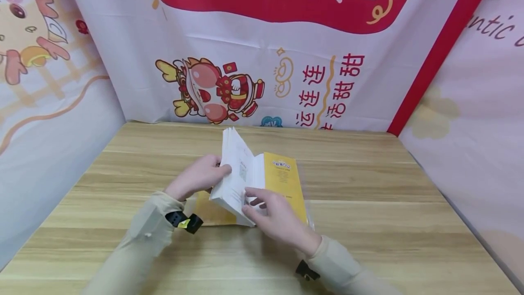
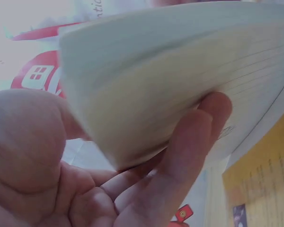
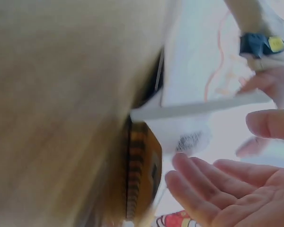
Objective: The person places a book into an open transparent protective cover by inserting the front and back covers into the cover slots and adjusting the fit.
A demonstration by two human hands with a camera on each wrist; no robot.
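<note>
An open book with a yellow cover point(image 1: 284, 174) lies on the table, printed text on its right-hand inside flap. My left hand point(image 1: 199, 177) holds a thick block of white pages point(image 1: 234, 163) raised and tilted, thumb on the printed face. In the left wrist view, fingers point(image 2: 187, 146) of that hand press the block's other side. Close to the lower right of the raised pages is my right hand point(image 1: 280, 216). Its fingers point(image 3: 194, 177) are spread and loosely bent in the right wrist view, with nothing gripped; whether a fingertip touches the paper is unclear.
The book rests near the middle of a wood-grain table point(image 1: 368, 222). Behind the table hangs a white and red printed cloth point(image 1: 254, 35), with further printed cloths at both sides. Each wrist carries a black strap point(image 1: 184, 221).
</note>
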